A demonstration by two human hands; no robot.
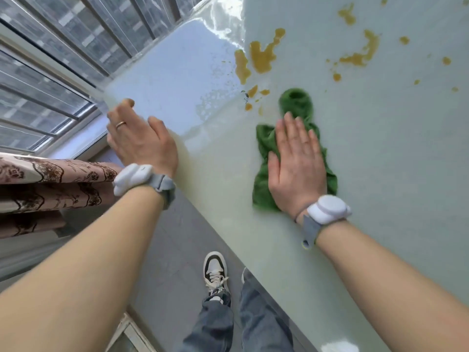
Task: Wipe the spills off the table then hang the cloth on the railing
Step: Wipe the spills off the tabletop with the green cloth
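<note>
A crumpled green cloth [297,105] lies on the pale glass table [380,148]. My right hand [297,161] presses flat on the cloth, fingers spread, palm down. Yellow-brown spills [261,55] spread across the table just beyond the cloth, with more blotches [365,50] to the right and small drops [250,94] close to the cloth's far end. My left hand [139,138] rests at the table's left corner edge, fingers loosely apart, holding nothing. The metal railing [83,29] with vertical bars runs along the window at the upper left.
A patterned curtain [50,184] hangs at the left below the window sill. A wet sheen [182,80] covers the table's left part. My shoes and jeans [215,275] stand on the grey floor by the table's near edge.
</note>
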